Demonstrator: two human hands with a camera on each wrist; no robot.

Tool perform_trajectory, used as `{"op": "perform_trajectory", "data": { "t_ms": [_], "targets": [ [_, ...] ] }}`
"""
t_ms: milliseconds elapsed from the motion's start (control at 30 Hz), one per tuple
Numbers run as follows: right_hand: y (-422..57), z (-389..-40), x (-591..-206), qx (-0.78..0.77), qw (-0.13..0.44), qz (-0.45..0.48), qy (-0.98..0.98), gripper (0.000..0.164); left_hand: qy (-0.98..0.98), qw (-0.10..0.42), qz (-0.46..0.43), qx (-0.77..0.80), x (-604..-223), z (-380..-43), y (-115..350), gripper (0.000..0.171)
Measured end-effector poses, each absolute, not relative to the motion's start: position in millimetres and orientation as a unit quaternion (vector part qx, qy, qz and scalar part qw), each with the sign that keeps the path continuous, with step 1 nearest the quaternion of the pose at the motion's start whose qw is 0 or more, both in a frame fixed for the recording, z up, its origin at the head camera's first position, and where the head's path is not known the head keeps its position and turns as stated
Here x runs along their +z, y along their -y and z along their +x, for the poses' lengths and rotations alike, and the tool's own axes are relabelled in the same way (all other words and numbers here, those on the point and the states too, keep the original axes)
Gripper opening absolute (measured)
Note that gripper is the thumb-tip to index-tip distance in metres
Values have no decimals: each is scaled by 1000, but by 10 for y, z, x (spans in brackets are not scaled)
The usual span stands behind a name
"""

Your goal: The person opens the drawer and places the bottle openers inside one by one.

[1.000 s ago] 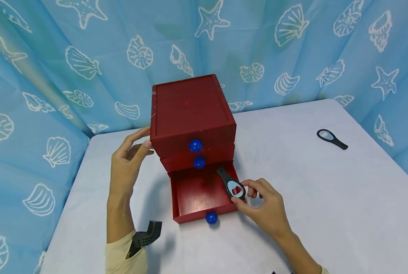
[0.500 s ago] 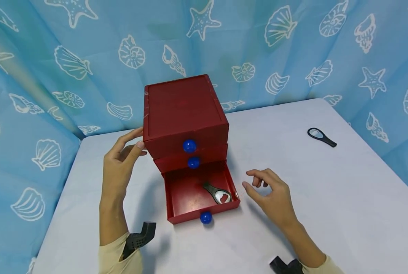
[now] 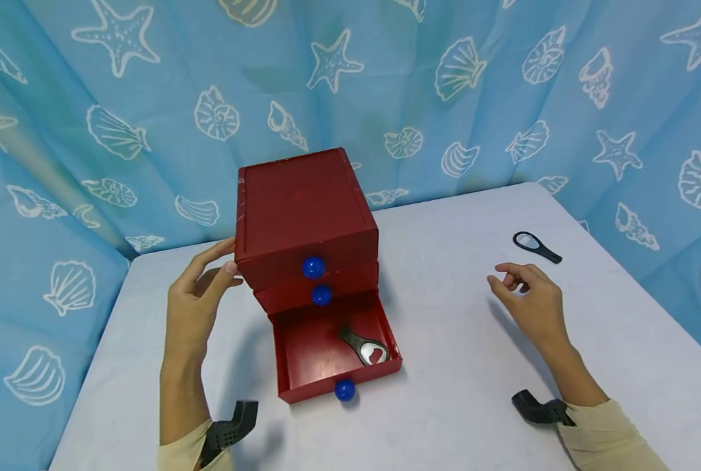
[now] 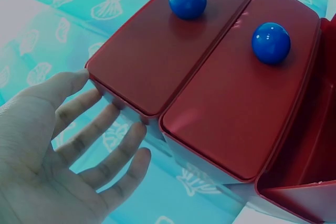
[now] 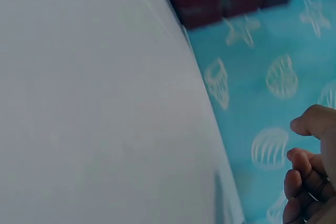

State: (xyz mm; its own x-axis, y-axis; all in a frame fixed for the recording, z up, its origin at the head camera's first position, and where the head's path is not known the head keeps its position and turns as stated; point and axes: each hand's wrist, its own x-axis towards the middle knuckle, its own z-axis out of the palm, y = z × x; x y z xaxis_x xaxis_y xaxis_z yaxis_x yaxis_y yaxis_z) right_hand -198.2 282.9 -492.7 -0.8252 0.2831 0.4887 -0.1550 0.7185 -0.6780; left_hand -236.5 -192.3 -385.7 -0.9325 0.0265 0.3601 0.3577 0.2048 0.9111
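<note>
A red three-drawer box (image 3: 303, 209) stands on the table, its lowest drawer (image 3: 309, 366) pulled out. In that drawer lies a black-handled bottle opener (image 3: 367, 347) with a silvery head. A second, similar bottle opener (image 3: 535, 246) rests on the table at the right. My left hand (image 3: 194, 304) touches the box's left side; in the left wrist view its thumb (image 4: 71, 82) meets the top drawer's corner, fingers spread. My right hand (image 3: 530, 301) hovers over the table just below the second opener, fingers loosely bent and holding nothing.
The upper two drawers are closed, with blue round knobs (image 3: 313, 267) on their fronts. A white cloth (image 3: 444, 392) covers the table. Behind and beside it hangs a blue shell-patterned curtain (image 3: 409, 85).
My right hand has let go of the first bottle opener, which dropped into the lowest drawer, and has moved right toward the second one. My left hand stays at the box.
</note>
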Motion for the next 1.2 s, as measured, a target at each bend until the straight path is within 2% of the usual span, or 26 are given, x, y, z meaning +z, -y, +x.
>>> {"op": "perform_trajectory", "data": {
  "t_ms": [267,733,1033,1200],
  "targets": [
    [-3361,-2159,-5039,333,292,-81,893,27,756,128,-114,-632,-3873,-2310,1962,39],
    [-3979,-2304,-5220,310,232,-150,910,34,762,125,-99,-628,-3881,-2284,1954,40],
    [-4149,-2347,-5221,284,179,-151,930,43,748,131,-111,-641,-3858,-2319,1905,40],
    [-4142,-2327,-5205,272,159,-174,933,39,746,130,-121,-641,-3851,-2333,1893,40]
  ]
}}
